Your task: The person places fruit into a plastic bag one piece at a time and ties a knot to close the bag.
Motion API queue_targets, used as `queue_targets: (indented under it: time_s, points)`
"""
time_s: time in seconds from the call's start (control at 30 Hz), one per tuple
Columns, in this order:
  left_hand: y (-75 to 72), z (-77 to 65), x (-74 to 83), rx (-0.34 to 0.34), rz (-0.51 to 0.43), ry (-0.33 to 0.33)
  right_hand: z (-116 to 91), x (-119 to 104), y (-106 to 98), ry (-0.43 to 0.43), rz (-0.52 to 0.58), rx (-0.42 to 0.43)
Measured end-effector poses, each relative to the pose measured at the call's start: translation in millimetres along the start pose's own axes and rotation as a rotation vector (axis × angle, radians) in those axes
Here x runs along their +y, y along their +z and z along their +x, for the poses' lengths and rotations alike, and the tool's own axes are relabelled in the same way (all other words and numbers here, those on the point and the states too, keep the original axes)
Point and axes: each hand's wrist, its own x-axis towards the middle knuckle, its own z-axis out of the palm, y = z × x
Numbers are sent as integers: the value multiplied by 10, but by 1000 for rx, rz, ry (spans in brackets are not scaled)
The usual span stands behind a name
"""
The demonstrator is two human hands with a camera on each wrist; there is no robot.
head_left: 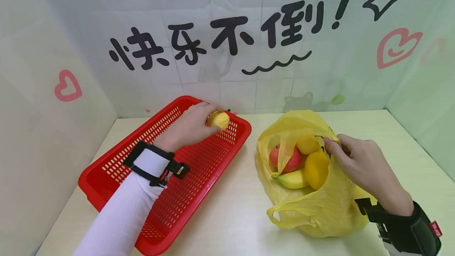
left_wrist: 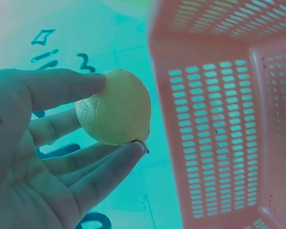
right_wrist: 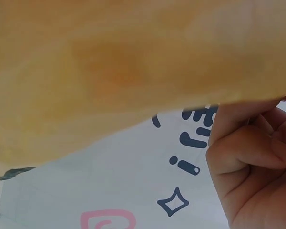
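Note:
My left hand [head_left: 190, 125] holds a yellow pear [head_left: 219, 120] over the far end of the red plastic basket [head_left: 246, 128]. In the left wrist view, thumb and fingers grip the pear [left_wrist: 115, 109], its thin curved stem beside a fingertip, and the basket wall [left_wrist: 169, 138] stands to the right. On the right, my right hand [head_left: 367, 171] pinches the edge of a yellow plastic bag [head_left: 320, 218]. Through the bag's opening show a red apple [head_left: 293, 162], a banana [head_left: 293, 179], an orange-yellow oval fruit [head_left: 316, 171] and another yellow fruit [head_left: 307, 144].
Basket and bag stand side by side on a pale wooden table [head_left: 227, 216], with a strip of tabletop between them. A printed cloth backdrop [head_left: 227, 90] rises behind the table. One bag handle [head_left: 275, 214] lies loose toward the front.

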Motion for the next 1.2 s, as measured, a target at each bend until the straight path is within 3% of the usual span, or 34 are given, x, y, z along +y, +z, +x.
queue_targets:
  time_s: [0.27,0.53,0.83,1.2]
  points:
    - [-3,-17,236,26,-37,110,-5,1,-5,2,4,1]
    - [28,-17,487,-8,-42,208,3,-9,-1,0,0,5]
    - [133,7,717,-68,-9,237,6,-14,-4,5,1,-8]
    - [390,82,981,-189,-8,272,23,-15,-4,-15,-2,13]
